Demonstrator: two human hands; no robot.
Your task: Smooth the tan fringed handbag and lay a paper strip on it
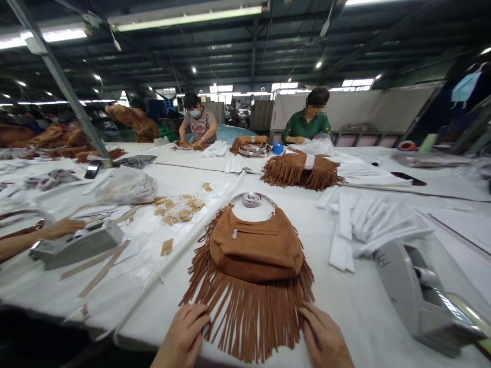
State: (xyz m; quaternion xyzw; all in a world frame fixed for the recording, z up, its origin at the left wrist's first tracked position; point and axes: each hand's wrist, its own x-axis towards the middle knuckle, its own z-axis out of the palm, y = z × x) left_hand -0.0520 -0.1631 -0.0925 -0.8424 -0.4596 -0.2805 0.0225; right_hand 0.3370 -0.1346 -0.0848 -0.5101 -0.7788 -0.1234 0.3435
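Note:
A brown suede-like shoulder bag lies on the white table in front of me, its zip pocket facing up. Long fringe fans out from its sides and bottom edge toward me. The strap curves at the top, with a wrapped roll inside the loop. My left hand is at the fringe's lower left edge, fingers curled together against the strands. On the opposite edge, my right hand has its fingers bent in at the outer strands. Both thumbs are partly hidden.
Grey tape dispensers stand right and left. White padded strips and tan tags flank the bag. Another fringed bag lies beyond. A co-worker's hand reaches in from the left; people work across the table.

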